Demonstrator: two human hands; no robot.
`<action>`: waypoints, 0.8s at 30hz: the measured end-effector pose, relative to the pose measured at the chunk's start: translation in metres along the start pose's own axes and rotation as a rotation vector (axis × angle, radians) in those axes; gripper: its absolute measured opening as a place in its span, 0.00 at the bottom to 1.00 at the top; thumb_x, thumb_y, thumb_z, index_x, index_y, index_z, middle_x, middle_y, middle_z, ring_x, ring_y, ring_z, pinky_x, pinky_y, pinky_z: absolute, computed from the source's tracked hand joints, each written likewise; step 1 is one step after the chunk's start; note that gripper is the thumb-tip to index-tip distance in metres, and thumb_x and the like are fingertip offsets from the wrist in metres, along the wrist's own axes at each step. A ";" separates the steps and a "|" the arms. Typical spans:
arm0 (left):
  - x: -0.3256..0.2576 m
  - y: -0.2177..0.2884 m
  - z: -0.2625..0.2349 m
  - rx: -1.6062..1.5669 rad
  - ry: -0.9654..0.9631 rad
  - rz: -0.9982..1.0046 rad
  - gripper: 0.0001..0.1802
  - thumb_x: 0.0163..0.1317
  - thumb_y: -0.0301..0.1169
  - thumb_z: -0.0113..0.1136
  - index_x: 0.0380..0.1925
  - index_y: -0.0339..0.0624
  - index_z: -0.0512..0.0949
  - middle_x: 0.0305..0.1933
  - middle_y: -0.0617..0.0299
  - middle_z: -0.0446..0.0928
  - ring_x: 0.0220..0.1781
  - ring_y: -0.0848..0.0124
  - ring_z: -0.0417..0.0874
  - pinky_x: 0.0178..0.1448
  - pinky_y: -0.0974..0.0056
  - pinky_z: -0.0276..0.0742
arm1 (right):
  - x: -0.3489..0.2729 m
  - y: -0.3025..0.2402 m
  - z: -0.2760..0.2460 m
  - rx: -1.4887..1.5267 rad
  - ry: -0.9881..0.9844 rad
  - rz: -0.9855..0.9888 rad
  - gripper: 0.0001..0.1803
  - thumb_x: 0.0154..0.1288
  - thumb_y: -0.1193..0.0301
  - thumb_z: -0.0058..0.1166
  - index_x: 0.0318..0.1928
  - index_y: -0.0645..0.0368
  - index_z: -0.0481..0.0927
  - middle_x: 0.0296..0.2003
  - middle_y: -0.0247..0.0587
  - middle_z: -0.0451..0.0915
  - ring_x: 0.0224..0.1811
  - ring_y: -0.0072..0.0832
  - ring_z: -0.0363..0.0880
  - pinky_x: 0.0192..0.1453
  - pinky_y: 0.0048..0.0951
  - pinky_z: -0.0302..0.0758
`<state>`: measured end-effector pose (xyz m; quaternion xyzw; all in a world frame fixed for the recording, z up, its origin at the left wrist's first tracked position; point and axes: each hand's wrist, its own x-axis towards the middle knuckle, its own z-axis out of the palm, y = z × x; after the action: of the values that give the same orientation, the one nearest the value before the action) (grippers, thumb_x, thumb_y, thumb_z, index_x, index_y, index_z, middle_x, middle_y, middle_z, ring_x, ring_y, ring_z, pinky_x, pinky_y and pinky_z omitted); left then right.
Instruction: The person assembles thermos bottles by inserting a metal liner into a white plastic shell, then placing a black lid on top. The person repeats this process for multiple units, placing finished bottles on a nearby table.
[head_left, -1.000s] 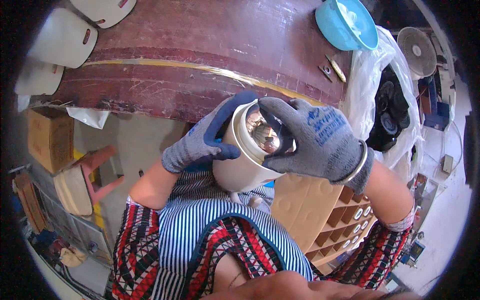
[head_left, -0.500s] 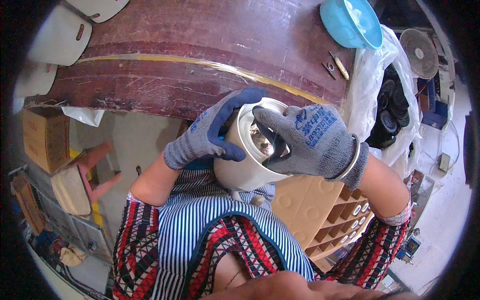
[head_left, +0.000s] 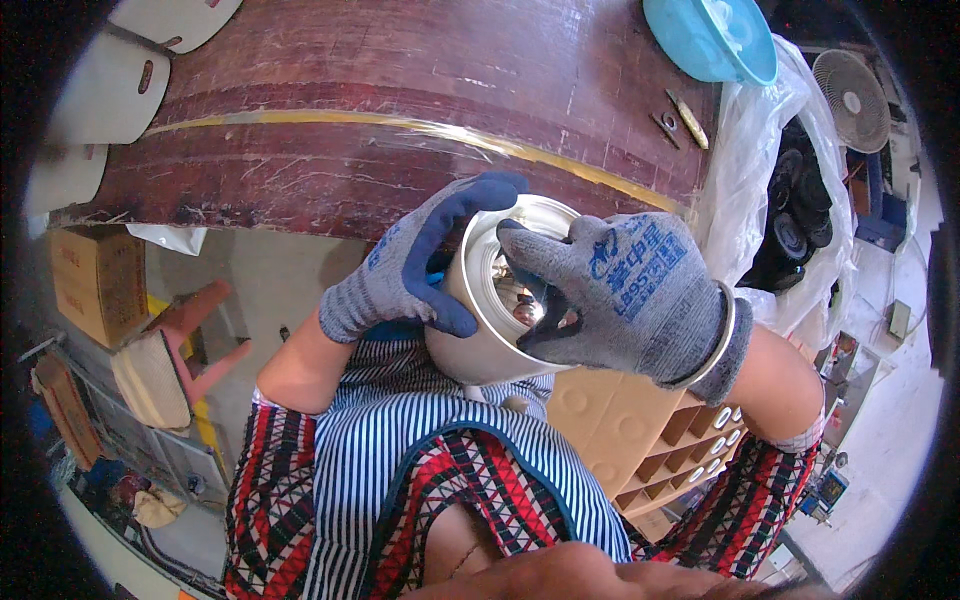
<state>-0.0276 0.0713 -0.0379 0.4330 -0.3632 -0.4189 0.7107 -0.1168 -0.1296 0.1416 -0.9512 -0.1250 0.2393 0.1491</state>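
Observation:
A white round canister (head_left: 468, 352) sits upright, slightly tilted, close against my striped apron, at the front edge of the table. Its mouth faces up and shows a shiny, mirror-like inside (head_left: 514, 296) within a pale threaded ring. My left hand (head_left: 418, 262), in a grey glove with blue coating, wraps the canister's left side, thumb low and fingers along the far rim. My right hand (head_left: 625, 295), gloved alike, reaches over the mouth from the right. Its thumb and fingers grip the ring at the opening; some fingertips are hidden inside.
The dark red table (head_left: 380, 70) bears a turquoise basin (head_left: 672, 40) and a knife-like tool (head_left: 690, 120). Clear plastic bagging (head_left: 735, 190) holds black round parts (head_left: 788, 235) on the right. A divided carton (head_left: 655, 470) stands below my right arm; a stool (head_left: 150, 380) and cardboard box (head_left: 95, 285) stand left.
My right hand has turned slightly at the canister's mouth, its fingers sitting a little further left. The left hand keeps its hold. The view has shifted a little.

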 end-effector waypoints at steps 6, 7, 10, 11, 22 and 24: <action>0.000 0.002 0.003 -0.051 0.008 -0.018 0.67 0.33 0.45 0.90 0.75 0.44 0.63 0.79 0.52 0.62 0.80 0.57 0.63 0.83 0.52 0.59 | 0.005 0.028 -0.008 0.093 -0.100 -0.078 0.47 0.52 0.44 0.73 0.72 0.37 0.73 0.39 0.47 0.81 0.35 0.43 0.83 0.39 0.40 0.77; 0.001 0.001 0.003 -0.039 0.001 -0.007 0.66 0.33 0.45 0.90 0.75 0.44 0.64 0.79 0.52 0.62 0.80 0.57 0.63 0.83 0.51 0.58 | 0.008 0.034 -0.007 0.122 -0.140 -0.078 0.47 0.53 0.44 0.73 0.73 0.36 0.72 0.41 0.48 0.81 0.36 0.43 0.84 0.41 0.41 0.78; 0.002 0.001 0.001 -0.021 -0.006 0.010 0.65 0.33 0.45 0.90 0.74 0.44 0.65 0.79 0.51 0.62 0.80 0.57 0.63 0.83 0.51 0.58 | 0.008 0.037 0.010 0.233 -0.156 -0.127 0.41 0.56 0.52 0.73 0.71 0.36 0.74 0.50 0.48 0.83 0.43 0.46 0.86 0.47 0.40 0.81; 0.001 0.001 0.002 -0.025 -0.003 0.005 0.65 0.34 0.45 0.90 0.74 0.44 0.65 0.79 0.51 0.62 0.80 0.57 0.63 0.83 0.51 0.58 | 0.009 0.036 0.008 0.236 -0.186 -0.096 0.40 0.56 0.53 0.73 0.70 0.36 0.75 0.50 0.47 0.83 0.43 0.46 0.86 0.47 0.40 0.81; -0.007 0.006 -0.003 0.006 -0.021 -0.005 0.62 0.35 0.46 0.89 0.73 0.43 0.67 0.79 0.49 0.62 0.80 0.56 0.62 0.83 0.50 0.56 | 0.015 0.018 0.025 0.143 -0.051 -0.116 0.39 0.58 0.44 0.67 0.67 0.45 0.78 0.33 0.43 0.85 0.32 0.44 0.86 0.38 0.40 0.78; -0.015 0.006 -0.005 0.038 0.022 -0.071 0.65 0.34 0.45 0.90 0.74 0.42 0.65 0.79 0.49 0.62 0.81 0.56 0.61 0.83 0.50 0.55 | 0.016 0.012 0.029 0.142 -0.099 -0.122 0.38 0.59 0.46 0.67 0.68 0.45 0.78 0.41 0.45 0.86 0.42 0.44 0.87 0.44 0.40 0.81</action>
<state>-0.0275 0.0882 -0.0367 0.4636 -0.3476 -0.4322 0.6909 -0.1154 -0.1289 0.1066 -0.9158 -0.1725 0.2850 0.2243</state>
